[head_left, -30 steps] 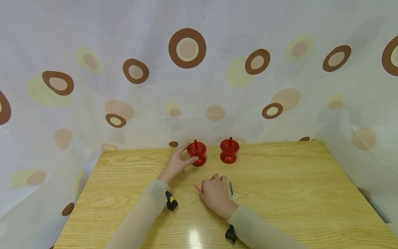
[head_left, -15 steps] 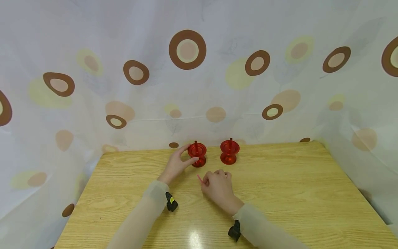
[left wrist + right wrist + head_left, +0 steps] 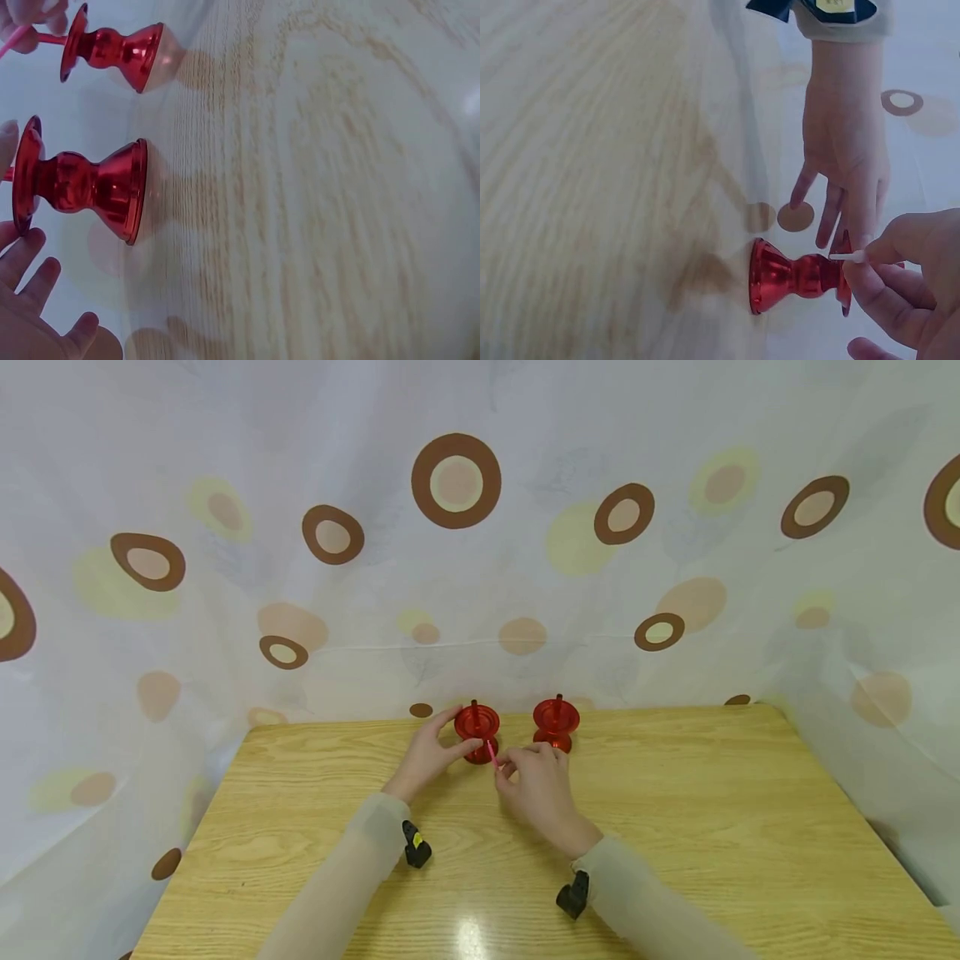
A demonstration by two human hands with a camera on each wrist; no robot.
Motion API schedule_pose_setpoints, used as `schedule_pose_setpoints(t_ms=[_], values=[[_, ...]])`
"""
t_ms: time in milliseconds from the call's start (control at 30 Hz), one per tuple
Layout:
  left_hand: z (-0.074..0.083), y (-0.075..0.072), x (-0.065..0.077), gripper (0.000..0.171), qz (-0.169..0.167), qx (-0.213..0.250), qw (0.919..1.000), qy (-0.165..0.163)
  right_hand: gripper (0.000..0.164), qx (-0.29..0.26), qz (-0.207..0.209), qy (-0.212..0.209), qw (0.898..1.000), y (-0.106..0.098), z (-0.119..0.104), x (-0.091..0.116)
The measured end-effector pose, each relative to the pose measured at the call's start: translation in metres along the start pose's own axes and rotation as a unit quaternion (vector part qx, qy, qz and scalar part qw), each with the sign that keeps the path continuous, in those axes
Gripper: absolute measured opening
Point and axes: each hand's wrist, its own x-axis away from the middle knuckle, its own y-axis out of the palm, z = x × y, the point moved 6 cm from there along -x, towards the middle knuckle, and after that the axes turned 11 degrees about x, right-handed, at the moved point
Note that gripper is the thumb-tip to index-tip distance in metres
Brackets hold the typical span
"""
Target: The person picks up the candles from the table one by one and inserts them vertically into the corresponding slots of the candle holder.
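Observation:
Two shiny red candle holders stand upright near the table's back edge. At the left candle holder (image 3: 487, 755), my left hand (image 3: 426, 755) holds the dish rim between thumb and fingers. My right hand (image 3: 540, 785) pinches a thin pink candle (image 3: 492, 754) just in front of this holder. In the right wrist view, the candle's white end (image 3: 844, 256) sticks out past my fingertips and overlaps the holder's dish; I cannot tell whether they touch. The right candle holder (image 3: 557, 718) stands behind my right hand, which partly covers its base.
The light wood table (image 3: 712, 827) extends to both sides and toward me. A pale curtain (image 3: 525, 485) with brown and yellow circles hangs behind the table and at its sides.
My right hand has moved away from me with the pink candle, up to the left holder, and the candle points more upright. A thin blue candle beside it earlier is out of sight.

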Motion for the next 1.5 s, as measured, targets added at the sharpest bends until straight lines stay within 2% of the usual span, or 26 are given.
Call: schedule_pose_setpoints(t_ms=[200, 400, 633, 767, 1200, 1500], values=[[0.002, 0.002, -0.002, 0.078, 0.001, 0.001, 1.0000, 0.001, 0.005, -0.019, 0.023, -0.009, 1.000, -0.011, 0.003, -0.011], [0.002, 0.004, -0.004, 0.079, 0.000, -0.009, 0.9999, 0.007, 0.008, -0.043, 0.029, -0.014, 0.999, -0.015, 0.008, -0.026], [0.001, 0.007, -0.007, 0.080, -0.006, 0.001, 0.9999, 0.015, 0.007, -0.103, 0.041, -0.041, 0.993, -0.019, 0.012, -0.044], [-0.002, 0.008, -0.008, 0.080, -0.005, 0.005, 0.9999, 0.015, 0.009, -0.119, 0.033, -0.045, 0.991, -0.020, 0.012, -0.056], [-0.003, 0.006, -0.008, 0.080, -0.005, 0.018, 0.9998, 0.000, 0.021, -0.149, -0.035, -0.006, 0.988, -0.025, 0.009, -0.085], [-0.005, 0.007, -0.010, 0.078, -0.007, 0.016, 0.9998, 0.002, 0.021, -0.147, -0.034, -0.011, 0.988, -0.025, 0.005, -0.098]])
